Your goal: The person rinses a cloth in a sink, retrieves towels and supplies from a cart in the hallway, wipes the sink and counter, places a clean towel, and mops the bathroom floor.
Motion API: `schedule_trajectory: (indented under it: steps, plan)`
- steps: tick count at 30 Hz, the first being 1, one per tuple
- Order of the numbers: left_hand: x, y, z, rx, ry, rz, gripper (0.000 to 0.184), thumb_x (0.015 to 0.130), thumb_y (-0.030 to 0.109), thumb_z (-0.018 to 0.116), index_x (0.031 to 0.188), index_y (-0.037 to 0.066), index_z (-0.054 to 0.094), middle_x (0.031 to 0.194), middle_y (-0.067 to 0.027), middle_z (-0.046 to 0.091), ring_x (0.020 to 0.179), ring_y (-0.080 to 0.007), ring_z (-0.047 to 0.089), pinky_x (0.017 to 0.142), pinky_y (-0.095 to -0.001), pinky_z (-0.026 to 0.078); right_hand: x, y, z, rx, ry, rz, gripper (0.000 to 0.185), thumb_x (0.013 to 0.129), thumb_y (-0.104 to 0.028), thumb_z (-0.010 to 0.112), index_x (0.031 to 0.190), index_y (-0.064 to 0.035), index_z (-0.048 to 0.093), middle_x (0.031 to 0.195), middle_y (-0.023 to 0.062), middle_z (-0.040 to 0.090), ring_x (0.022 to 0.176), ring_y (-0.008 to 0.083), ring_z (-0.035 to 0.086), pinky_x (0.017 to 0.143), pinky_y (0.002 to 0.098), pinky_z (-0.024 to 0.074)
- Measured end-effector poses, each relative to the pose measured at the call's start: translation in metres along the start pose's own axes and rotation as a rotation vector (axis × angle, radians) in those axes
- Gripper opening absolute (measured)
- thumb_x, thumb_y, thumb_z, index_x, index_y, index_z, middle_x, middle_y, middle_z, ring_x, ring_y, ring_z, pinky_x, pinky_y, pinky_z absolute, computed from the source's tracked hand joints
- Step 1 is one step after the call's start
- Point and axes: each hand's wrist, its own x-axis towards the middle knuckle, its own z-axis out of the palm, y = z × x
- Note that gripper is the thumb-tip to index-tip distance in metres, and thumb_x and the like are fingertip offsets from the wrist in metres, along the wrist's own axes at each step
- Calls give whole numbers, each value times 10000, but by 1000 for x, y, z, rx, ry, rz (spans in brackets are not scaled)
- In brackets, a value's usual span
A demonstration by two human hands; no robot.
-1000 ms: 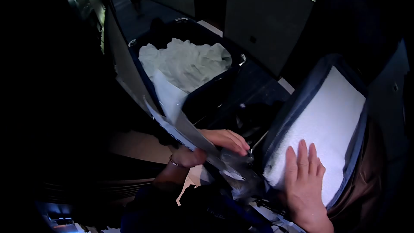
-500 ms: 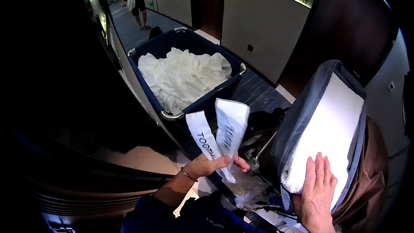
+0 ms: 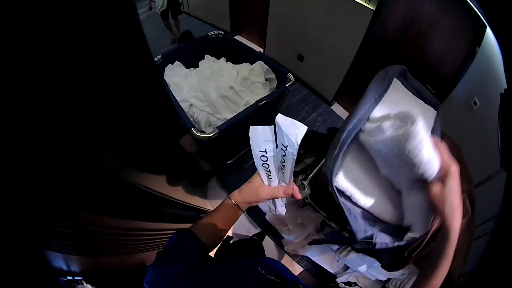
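My left hand (image 3: pixel 264 191) is closed round two white paper packets (image 3: pixel 262 146) printed "TOOTH", fanned upward from the thumb. On the right, my right hand (image 3: pixel 445 173), slightly blurred, grips a folded white towel (image 3: pixel 397 141) by its near end. The towel is tilted up over the open grey-blue fabric bag (image 3: pixel 344 146). Inside that bag another white towel (image 3: pixel 354 189) is visible. Below my left hand lie clear plastic wrappers (image 3: pixel 293 229) and white paper packets (image 3: pixel 368 264).
A dark blue laundry cart (image 3: pixel 234 114) full of white linen (image 3: pixel 218 90) stands ahead in the corridor. Farther back, a person (image 3: pixel 168 0) walks with cloth in their arms. Brown fabric (image 3: pixel 464 202) hangs beside the bag. A dark door (image 3: pixel 410 32) is at right.
My right hand has gone from resting flat on the white towels to gripping one and lifting it up. The left hand keeps the packets, now more upright. The person behind has come closer.
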Motion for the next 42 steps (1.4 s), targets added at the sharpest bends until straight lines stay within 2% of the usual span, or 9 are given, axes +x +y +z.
schedule_trajectory:
  steps: [9, 13, 19, 26, 29, 32, 37, 39, 42]
  plan:
    - [-35, -61, 100, -260, -165, -227, 198, 734, -1, 685, 840, 11, 518, 1046, -266, 580, 884, -281, 635, 690, -369, 543, -154, -4, -74, 169, 494, 2, 567, 796, -201, 616, 1301, -27, 425, 1149, 172, 544, 1037, 282, 544, 886, 401, 426]
    - [-45, -129, 158, -658, -280, -587, 500, 830, 126, 639, 1281, 54, 436, 1109, -130, 590, 995, -276, 601, 770, -347, 522, -307, -21, -63, 625, 703, 245, 571, 768, -128, 659, 1271, 21, 434, 1185, 182, 533, 1070, 273, 536, 889, 402, 445]
    - [-126, -186, 233, -621, -358, -775, 478, 801, 121, 650, 1236, 45, 465, 1124, -136, 584, 1021, -290, 582, 803, -364, 498, -443, -89, 50, 120, 74, 171, 527, 525, 125, 555, 1016, -60, 606, 1032, 111, 601, 1080, 296, 526, 940, 376, 378]
    - [-219, -232, 269, -425, -544, -961, 454, 768, 116, 663, 1183, 34, 499, 1141, -143, 578, 1050, -308, 560, 841, -385, 469, -583, -105, 102, 327, -546, 766, 596, 713, 10, 673, 1269, -45, 468, 1335, 107, 445, 1168, 304, 475, 967, 402, 401]
    - [-253, -255, 273, -291, -646, -1074, 443, 754, 113, 669, 1161, 30, 514, 1149, -147, 575, 1063, -315, 551, 858, -393, 456, -600, -122, 147, 1039, 507, 886, 629, 804, 23, 584, 1374, -44, 326, 1268, 100, 466, 1004, 158, 517, 827, 257, 439]
    - [-291, -281, 275, -149, -803, -1172, 433, 740, 111, 674, 1138, 25, 528, 1156, -150, 572, 1076, -322, 541, 874, -402, 444, -605, -151, 214, 1058, 1076, 1070, 629, 821, -3, 576, 1387, -70, 311, 1162, 73, 536, 986, 141, 540, 830, 284, 460]
    - [-359, -302, 270, 114, -1180, -1088, 416, 716, 107, 684, 1101, 18, 552, 1168, -155, 567, 1097, -334, 525, 902, -416, 423, -639, -231, 255, 1166, 1504, 1231, 605, 815, -28, 588, 1365, -65, 340, 1162, 72, 541, 991, 144, 544, 830, 290, 463]
    - [-379, -304, 267, 175, -1439, -788, 410, 706, 105, 687, 1086, 15, 562, 1173, -157, 565, 1106, -339, 519, 913, -422, 415, -643, -266, 272, 1142, 1662, 1267, 596, 812, -38, 593, 1356, -63, 352, 1163, 72, 543, 993, 145, 546, 829, 293, 465]
    - [-409, -300, 294, -32, -1791, 274, 388, 687, 101, 689, 1050, 16, 578, 1192, -163, 552, 1121, -343, 508, 909, -426, 409, -660, -321, 292, 1095, 1869, 1297, 582, 809, -53, 600, 1343, -59, 369, 1163, 71, 546, 997, 147, 548, 829, 296, 467]
